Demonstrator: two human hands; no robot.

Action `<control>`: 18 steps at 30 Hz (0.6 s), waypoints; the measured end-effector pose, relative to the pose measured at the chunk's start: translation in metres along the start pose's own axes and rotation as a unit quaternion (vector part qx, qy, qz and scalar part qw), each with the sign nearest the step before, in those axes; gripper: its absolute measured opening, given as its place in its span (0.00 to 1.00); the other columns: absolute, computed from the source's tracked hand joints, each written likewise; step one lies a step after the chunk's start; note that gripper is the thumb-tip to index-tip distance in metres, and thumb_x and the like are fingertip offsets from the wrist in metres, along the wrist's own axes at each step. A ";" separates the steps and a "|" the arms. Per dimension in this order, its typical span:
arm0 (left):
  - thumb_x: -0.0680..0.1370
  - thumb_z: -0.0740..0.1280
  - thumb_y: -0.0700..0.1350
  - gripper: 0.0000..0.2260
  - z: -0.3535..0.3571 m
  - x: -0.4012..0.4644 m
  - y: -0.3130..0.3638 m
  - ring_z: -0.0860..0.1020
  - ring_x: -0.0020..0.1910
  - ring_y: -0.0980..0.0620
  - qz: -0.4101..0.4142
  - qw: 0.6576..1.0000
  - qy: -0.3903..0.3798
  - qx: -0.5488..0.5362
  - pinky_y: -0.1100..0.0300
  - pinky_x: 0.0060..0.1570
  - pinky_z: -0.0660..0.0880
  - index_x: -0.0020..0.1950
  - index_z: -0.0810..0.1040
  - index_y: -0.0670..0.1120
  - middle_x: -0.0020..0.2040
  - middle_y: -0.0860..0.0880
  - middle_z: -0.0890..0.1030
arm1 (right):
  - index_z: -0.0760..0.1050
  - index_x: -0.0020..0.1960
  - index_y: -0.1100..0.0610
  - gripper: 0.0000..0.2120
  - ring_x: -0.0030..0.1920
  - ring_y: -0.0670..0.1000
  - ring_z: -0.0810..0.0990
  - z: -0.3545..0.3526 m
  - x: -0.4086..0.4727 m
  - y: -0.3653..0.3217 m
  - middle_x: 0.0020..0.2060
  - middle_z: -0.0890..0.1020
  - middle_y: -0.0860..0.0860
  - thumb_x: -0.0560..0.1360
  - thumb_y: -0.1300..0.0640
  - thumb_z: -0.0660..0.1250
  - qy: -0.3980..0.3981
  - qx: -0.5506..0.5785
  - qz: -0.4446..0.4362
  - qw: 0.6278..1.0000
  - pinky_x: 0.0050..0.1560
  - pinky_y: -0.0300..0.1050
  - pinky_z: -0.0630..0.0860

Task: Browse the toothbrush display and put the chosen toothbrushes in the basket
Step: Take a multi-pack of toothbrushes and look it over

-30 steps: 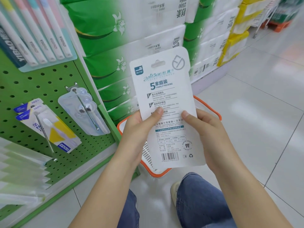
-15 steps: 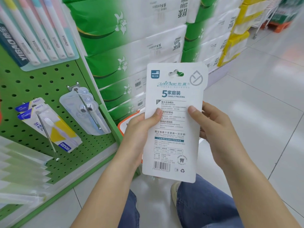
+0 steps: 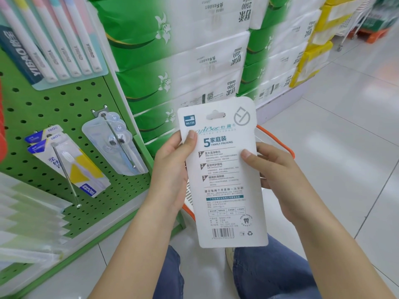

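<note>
I hold a white toothbrush family pack (image 3: 224, 190) upright with its printed back toward me, above the orange-rimmed basket (image 3: 278, 140) on the floor. My left hand (image 3: 172, 167) grips its left edge, thumb near the top of the text. My right hand (image 3: 278, 175) grips the right edge with the thumb on the card. On the left, the green pegboard display (image 3: 43, 104) carries a five-brush pastel pack (image 3: 56, 39), Frog toothbrush packs (image 3: 71, 165) and a clear blister pack (image 3: 114, 143) on hooks.
Stacked green and white tissue packs (image 3: 183, 61) fill the shelving behind the basket, with yellow packs (image 3: 313, 50) farther right. Pale flat packs (image 3: 28, 212) hang at lower left. Tiled floor (image 3: 345, 147) spreads to the right. My knees in jeans (image 3: 269, 275) are below.
The pack dipped a little lower and tilted slightly left. My left thumb slid higher up its left edge. The basket's orange rim shows again behind the pack.
</note>
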State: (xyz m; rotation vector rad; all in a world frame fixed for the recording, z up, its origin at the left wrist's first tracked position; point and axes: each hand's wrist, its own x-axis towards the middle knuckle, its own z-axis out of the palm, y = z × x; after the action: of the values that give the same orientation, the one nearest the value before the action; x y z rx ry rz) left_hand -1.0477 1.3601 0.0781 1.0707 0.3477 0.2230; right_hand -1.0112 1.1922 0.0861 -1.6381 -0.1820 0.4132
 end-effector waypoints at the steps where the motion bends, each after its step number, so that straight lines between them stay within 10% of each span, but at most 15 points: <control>1: 0.80 0.63 0.42 0.09 0.001 -0.001 0.000 0.84 0.47 0.49 0.003 1.000 0.003 0.004 0.49 0.50 0.81 0.57 0.80 0.44 0.50 0.45 0.85 | 0.80 0.54 0.48 0.08 0.43 0.48 0.85 0.001 0.000 0.000 0.43 0.86 0.49 0.79 0.55 0.63 0.005 -0.008 -0.005 1.000 0.43 0.39 0.78; 18: 0.81 0.62 0.42 0.10 0.005 -0.003 -0.001 0.84 0.47 0.48 0.004 1.000 0.017 0.016 0.48 0.51 0.80 0.59 0.79 0.44 0.51 0.44 0.85 | 0.79 0.57 0.50 0.11 0.44 0.46 0.85 0.003 -0.001 0.002 0.45 0.86 0.46 0.76 0.59 0.68 0.004 -0.049 -0.052 0.997 0.43 0.37 0.80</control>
State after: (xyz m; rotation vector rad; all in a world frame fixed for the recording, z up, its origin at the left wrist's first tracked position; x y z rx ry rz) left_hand -1.0484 1.3543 0.0803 1.1001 0.3792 0.2446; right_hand -1.0139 1.1941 0.0842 -1.7174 -0.2829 0.3230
